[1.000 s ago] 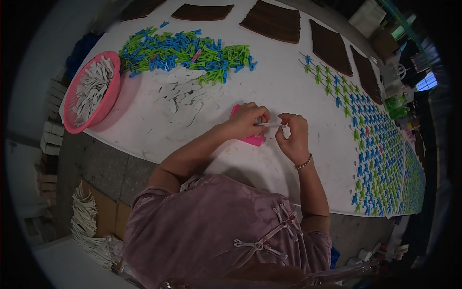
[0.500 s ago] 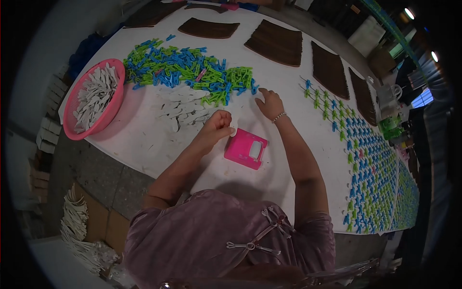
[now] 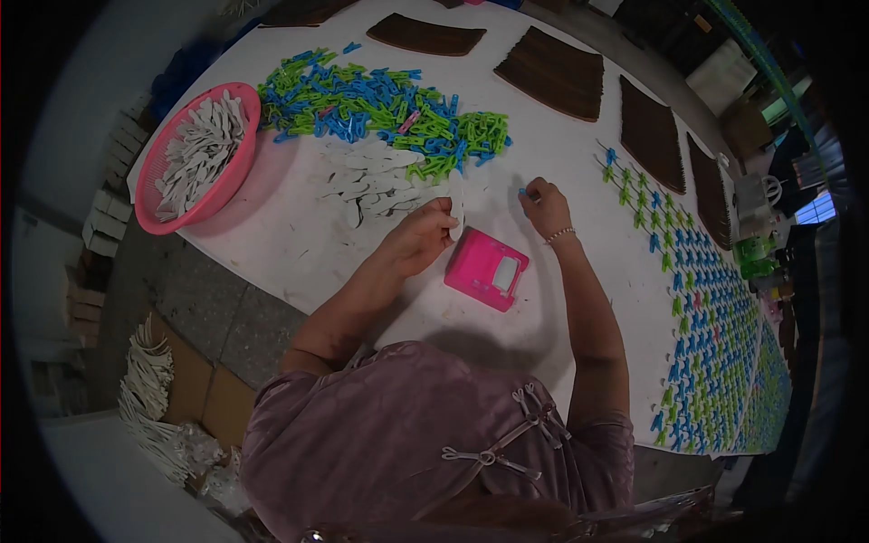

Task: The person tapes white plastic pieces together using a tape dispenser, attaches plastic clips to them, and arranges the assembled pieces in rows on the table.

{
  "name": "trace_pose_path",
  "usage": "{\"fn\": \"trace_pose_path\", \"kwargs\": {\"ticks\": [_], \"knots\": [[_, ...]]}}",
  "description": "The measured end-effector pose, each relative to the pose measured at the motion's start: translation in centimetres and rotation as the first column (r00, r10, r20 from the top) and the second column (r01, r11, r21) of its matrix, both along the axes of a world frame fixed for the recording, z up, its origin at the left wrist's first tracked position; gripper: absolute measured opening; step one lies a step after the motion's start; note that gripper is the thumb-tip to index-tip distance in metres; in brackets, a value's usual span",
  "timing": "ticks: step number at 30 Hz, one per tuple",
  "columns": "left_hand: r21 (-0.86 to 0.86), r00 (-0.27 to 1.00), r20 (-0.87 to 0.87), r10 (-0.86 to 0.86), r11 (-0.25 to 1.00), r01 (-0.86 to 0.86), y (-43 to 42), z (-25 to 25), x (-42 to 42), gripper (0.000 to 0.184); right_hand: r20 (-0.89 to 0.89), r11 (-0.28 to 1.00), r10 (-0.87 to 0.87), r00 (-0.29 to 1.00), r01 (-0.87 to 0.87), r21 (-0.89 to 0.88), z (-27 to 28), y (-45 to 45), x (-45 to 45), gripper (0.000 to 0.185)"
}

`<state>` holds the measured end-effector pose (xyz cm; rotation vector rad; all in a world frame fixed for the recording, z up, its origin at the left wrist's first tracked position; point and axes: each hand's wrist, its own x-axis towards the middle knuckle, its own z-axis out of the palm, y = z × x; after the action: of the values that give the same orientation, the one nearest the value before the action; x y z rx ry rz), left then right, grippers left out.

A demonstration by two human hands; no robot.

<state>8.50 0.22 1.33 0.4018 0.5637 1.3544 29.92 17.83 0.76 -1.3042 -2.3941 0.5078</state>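
My left hand is closed on a flat white spoon-shaped piece, held upright between thumb and fingers. To its right, my right hand pinches a small blue clothespin, mostly covered by the fingers. Just below both hands sits a bright pink box-like holder with a pale rectangle on top. Beyond them lies a heap of green and blue clothespins with a few pink ones. Loose white pieces like the held one are spread left of my left hand.
A pink basket full of white pieces stands at the table's left edge. Dark brown ridged slabs lie along the far side. Rows of clothespins cover the right side. White strips lie on cardboard at lower left.
My right hand has drawn back from the clothespin heap and now has a blue clothespin in its fingers. The left hand still holds the white piece. The whole view has shifted slightly.
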Motion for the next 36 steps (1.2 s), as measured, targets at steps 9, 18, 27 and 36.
{"fn": "trace_pose_path", "kwargs": {"ticks": [9,18,27,36], "knots": [[0.235,0.836,-0.549,0.010,0.961,0.143,-1.1,4.3,4.5,0.032,-0.815,0.912,-0.240,0.527,-0.166,-0.375,7.7,-15.5,5.5,0.023],[0.379,0.682,-0.722,0.122,0.893,0.242,-1.7,5.0,6.2,0.038,-0.875,0.933,-0.202,0.441,-0.184,-0.308,6.4,-20.3,7.3,0.033],[0.385,0.679,-0.725,0.114,0.885,0.262,-1.9,5.3,6.6,0.038,-0.885,0.909,-0.225,0.407,-0.239,-0.341,6.4,-20.3,6.3,0.034],[0.380,0.641,-0.761,0.105,0.872,0.308,-1.7,5.3,6.7,0.039,-0.478,0.905,0.097,0.873,0.123,0.407,7.6,-19.5,7.1,0.032]]}}
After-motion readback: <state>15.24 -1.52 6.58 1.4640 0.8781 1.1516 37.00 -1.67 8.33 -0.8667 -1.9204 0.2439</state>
